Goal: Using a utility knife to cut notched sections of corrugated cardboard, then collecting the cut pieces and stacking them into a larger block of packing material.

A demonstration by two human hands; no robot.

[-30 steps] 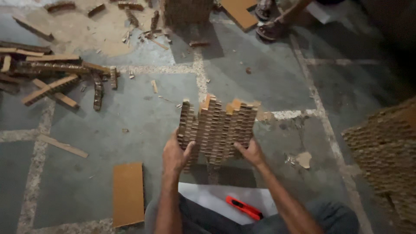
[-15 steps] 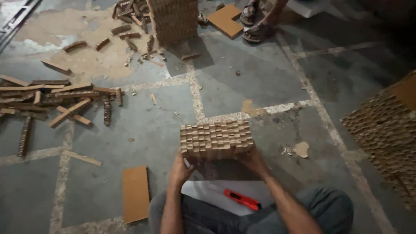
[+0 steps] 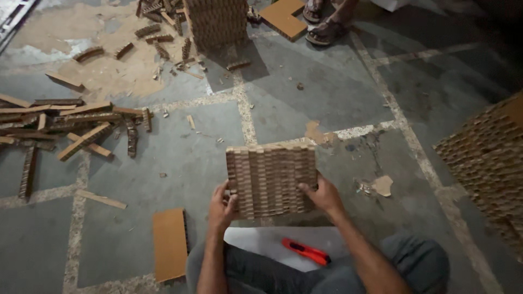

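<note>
Block: honeycomb cardboard block (image 3: 271,179), centre of frame, held above the floor.
Left hand (image 3: 222,206): grips the block's lower left edge.
Right hand (image 3: 323,195): clasps its lower right edge.
Cutter: red utility knife (image 3: 305,251) on white sheet (image 3: 256,245), bottom centre.
Scraps: cardboard strips (image 3: 76,128), left.

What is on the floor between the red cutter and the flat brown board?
In the head view, the person's left leg in grey trousers lies between the red cutter and the flat brown board, along with some white sheet.
</note>
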